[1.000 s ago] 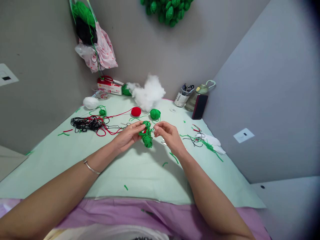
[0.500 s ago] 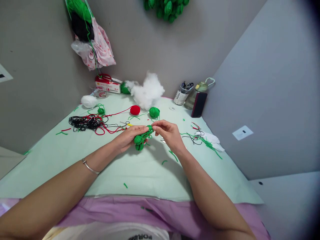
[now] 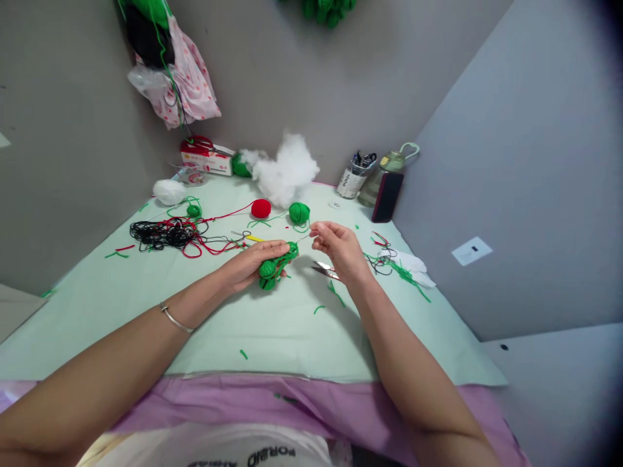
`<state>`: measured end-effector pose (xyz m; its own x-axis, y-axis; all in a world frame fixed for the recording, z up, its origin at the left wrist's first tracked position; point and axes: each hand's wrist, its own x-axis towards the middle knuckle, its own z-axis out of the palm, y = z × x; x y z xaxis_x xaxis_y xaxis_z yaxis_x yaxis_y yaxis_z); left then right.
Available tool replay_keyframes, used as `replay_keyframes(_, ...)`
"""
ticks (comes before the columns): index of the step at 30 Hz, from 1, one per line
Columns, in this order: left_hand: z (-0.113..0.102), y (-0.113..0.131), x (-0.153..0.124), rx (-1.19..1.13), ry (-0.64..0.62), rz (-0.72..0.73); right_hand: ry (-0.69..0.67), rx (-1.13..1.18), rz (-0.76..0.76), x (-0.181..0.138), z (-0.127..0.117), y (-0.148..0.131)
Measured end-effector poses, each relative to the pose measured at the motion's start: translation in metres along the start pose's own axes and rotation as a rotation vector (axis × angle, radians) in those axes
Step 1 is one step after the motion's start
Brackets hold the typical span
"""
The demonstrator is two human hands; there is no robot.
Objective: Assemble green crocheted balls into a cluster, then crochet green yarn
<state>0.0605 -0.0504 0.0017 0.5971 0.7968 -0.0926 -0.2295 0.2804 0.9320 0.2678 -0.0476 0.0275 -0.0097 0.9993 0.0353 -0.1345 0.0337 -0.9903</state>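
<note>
My left hand [image 3: 253, 261] is wrapped around a green crocheted piece [image 3: 268, 268] with rounded knobs, holding it above the table. To its right, my right hand [image 3: 338, 250] is pinched on a thin silvery needle [image 3: 302, 238] that points toward the piece's upper end. Whether the needle's tip touches the stitches is too small to tell. Scissors [image 3: 325, 270] lie on the table, partly hidden behind my right hand. Just beyond both hands sits a green yarn ball [image 3: 299, 213], with a red yarn ball [image 3: 261, 208] to its left.
A black yarn tangle [image 3: 163, 235] and a white yarn ball [image 3: 169, 192] lie at left. White stuffing [image 3: 287, 170] is heaped at the back. A pen cup [image 3: 351, 179], bottle [image 3: 389, 162] and phone [image 3: 388, 197] stand back right. Green scraps [image 3: 411, 284] lie at right.
My right hand has drawn away from the green piece to the right and slightly up, exposing the needle and more of the scissors. My left hand keeps its hold.
</note>
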Motion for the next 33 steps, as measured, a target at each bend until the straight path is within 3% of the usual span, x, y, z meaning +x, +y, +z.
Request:
replay_keyframes(4,-0.002,0.001,0.000,-0.004,0.013,0.000,-0.158,0.055,0.178,-0.006,0.006,0.001)
replay_keyframes(9,0.000,0.002,-0.001,0.007,0.026,0.004,-0.208,-0.149,0.063,-0.010,0.009,-0.002)
replay_keyframes(12,0.001,0.003,-0.001,0.009,0.050,-0.005,-0.130,-0.263,-0.052,-0.007,0.003,-0.008)
replay_keyframes(16,0.001,0.005,-0.002,0.007,0.052,-0.060,0.023,-0.126,-0.079,-0.005,-0.001,-0.013)
replay_keyframes(20,0.002,0.003,-0.003,0.042,0.005,-0.091,-0.151,0.105,0.021,-0.013,0.010,-0.011)
replay_keyframes(23,0.003,0.002,-0.003,0.082,-0.047,-0.111,-0.311,0.143,0.099,-0.015,0.014,-0.009)
replay_keyframes(25,0.003,0.002,-0.003,0.109,-0.102,-0.152,-0.277,0.127,0.085,-0.010,0.006,-0.012)
replay_keyframes(29,0.005,0.001,-0.002,0.147,-0.133,-0.158,-0.042,0.104,-0.040,0.004,-0.022,-0.023)
replay_keyframes(33,0.006,0.002,-0.004,0.207,-0.171,-0.176,-0.025,0.065,-0.055,0.008,-0.028,-0.021)
